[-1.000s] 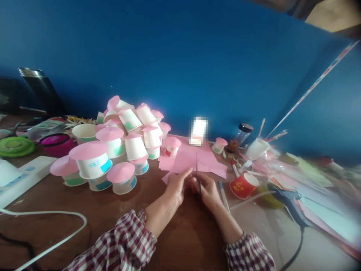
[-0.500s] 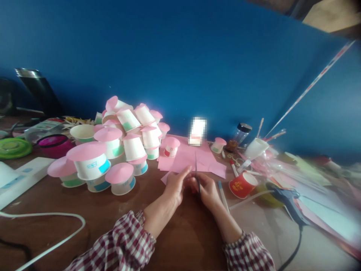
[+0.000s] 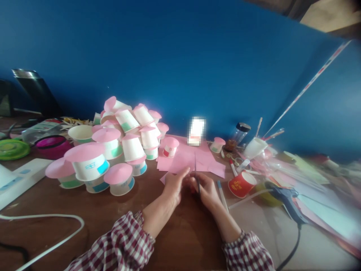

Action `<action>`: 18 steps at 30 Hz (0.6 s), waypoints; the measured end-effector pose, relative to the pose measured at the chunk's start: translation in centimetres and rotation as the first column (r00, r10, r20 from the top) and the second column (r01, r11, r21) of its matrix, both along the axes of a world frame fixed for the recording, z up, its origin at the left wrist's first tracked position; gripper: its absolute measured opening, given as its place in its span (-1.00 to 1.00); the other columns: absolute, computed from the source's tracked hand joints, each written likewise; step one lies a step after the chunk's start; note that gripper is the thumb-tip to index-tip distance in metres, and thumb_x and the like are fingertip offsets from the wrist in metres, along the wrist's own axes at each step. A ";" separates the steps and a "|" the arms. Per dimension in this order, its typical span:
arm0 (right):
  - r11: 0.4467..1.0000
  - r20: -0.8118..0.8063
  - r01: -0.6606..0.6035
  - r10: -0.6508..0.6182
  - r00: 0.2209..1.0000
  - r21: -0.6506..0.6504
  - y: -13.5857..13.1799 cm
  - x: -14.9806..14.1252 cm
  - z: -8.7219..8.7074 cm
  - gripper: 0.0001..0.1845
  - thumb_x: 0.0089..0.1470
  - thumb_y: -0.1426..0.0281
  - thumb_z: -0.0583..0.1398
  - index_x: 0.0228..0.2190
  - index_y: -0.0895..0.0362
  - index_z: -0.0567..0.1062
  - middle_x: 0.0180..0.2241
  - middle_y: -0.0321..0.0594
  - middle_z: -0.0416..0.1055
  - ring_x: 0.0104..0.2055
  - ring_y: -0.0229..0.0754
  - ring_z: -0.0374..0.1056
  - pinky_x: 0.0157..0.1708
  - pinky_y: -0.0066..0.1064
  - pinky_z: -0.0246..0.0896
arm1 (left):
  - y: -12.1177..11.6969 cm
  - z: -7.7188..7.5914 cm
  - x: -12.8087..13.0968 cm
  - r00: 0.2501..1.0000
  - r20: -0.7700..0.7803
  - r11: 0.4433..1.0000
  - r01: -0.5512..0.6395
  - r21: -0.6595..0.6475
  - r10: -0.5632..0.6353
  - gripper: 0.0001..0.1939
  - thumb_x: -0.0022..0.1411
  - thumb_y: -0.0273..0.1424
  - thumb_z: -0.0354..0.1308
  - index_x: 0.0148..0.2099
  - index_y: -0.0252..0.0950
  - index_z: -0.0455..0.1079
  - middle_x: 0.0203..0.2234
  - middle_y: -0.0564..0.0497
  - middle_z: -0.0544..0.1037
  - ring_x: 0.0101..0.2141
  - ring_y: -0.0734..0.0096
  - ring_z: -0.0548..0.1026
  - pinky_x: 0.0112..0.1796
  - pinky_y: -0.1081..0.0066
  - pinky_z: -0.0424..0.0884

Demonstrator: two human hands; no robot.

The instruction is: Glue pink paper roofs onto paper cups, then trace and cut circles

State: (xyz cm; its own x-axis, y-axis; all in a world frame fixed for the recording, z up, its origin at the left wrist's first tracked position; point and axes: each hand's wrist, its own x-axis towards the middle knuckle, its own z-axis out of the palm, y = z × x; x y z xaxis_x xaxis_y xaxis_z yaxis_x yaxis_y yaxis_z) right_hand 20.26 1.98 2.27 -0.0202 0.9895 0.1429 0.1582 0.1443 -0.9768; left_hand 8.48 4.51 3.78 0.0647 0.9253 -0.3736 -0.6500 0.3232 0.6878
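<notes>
In the middle of the desk, my right hand (image 3: 205, 188) is closed around a pair of scissors (image 3: 197, 177), whose thin blade points up and away from me. My left hand (image 3: 172, 188) is right beside it, thumb raised and fingers curled in toward the scissors. What those fingers hold, if anything, is hidden. A corner of pink paper (image 3: 163, 178) shows behind my left hand. Beyond both hands lie pink paper sheets (image 3: 186, 156). A small paper cup with a pink cone top (image 3: 170, 146) stands on their left part.
Many paper cups with pink cone tops (image 3: 134, 147) are piled at left. On the right are a red paper cup (image 3: 242, 184), a marker (image 3: 222, 195), a glue gun (image 3: 290, 199) and a lidded jar (image 3: 239, 133). A power strip (image 3: 25, 177) with a white cable (image 3: 60, 216) lies far left.
The whole view has shifted slightly. My hands keep almost the same pose, and the scissors stay in my right hand.
</notes>
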 end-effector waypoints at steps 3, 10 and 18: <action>1.000 -0.006 -0.005 0.005 1.000 0.002 0.1 0.0 0.0 -0.65 -0.03 0.22 0.28 -0.26 0.21 0.52 -0.59 -0.32 0.34 -0.56 -0.31 0.22 -0.53 -0.48 0.15 | 0.0 -0.1 0.0 1.000 -0.004 1.000 0.004 -0.001 -0.004 -0.76 -0.15 -0.39 0.37 -0.46 -0.42 0.40 -0.70 -0.01 0.47 -0.69 0.44 0.43 -0.66 0.48 0.34; 1.000 -0.014 0.001 -0.001 1.000 -0.005 0.0 -0.1 0.2 -0.65 -0.04 0.21 0.29 -0.27 0.22 0.51 -0.60 -0.32 0.34 -0.57 -0.31 0.21 -0.54 -0.48 0.14 | 0.2 -0.4 0.0 1.000 -0.004 1.000 0.012 0.008 -0.012 -0.75 -0.15 -0.39 0.37 -0.47 -0.42 0.40 -0.69 -0.02 0.48 -0.68 0.42 0.44 -0.65 0.47 0.36; 1.000 0.008 0.000 0.000 1.000 0.007 0.0 0.0 0.1 -0.67 -0.02 0.24 0.27 -0.27 0.23 0.51 -0.61 -0.33 0.33 -0.58 -0.32 0.21 -0.55 -0.48 0.13 | 0.2 -0.5 0.1 1.000 0.003 1.000 0.019 0.012 -0.019 -0.75 -0.16 -0.38 0.38 -0.48 -0.42 0.40 -0.70 -0.02 0.48 -0.67 0.43 0.45 -0.65 0.48 0.37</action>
State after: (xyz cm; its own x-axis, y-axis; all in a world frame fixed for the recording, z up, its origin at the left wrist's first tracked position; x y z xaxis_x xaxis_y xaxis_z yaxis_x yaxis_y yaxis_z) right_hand 20.22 2.01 2.42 -0.0211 0.9886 0.1492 0.1662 0.1506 -0.9745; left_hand 8.54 4.75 3.31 0.0836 0.9282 -0.3626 -0.6456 0.3276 0.6899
